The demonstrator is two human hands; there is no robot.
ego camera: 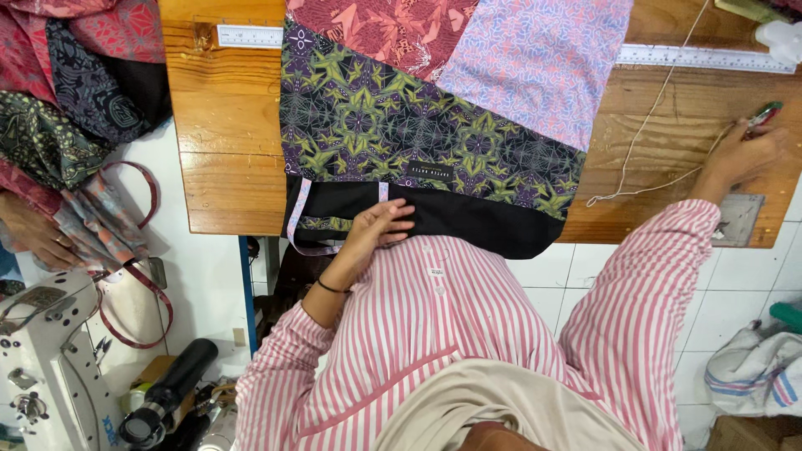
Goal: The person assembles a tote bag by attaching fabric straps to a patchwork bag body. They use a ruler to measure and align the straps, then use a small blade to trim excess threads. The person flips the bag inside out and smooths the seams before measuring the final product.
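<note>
Head view looked down on a patchwork fabric bag of green, purple, red and lilac prints with a black band (418, 134), lying on the wooden tabletop (225, 150). Left hand (380, 230) rested flat on the bag's black band, fingers loosely spread, wrist bent. Right hand (739, 154), arm stretched far beyond the bag's right edge, pinched small red-handled snips (764, 115) beside white thread (652, 125).

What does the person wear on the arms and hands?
Both arms have long sleeves with pink and white stripes. The left hand is bare, with a thin dark band at the wrist. The right hand is bare too, with no glove.
</note>
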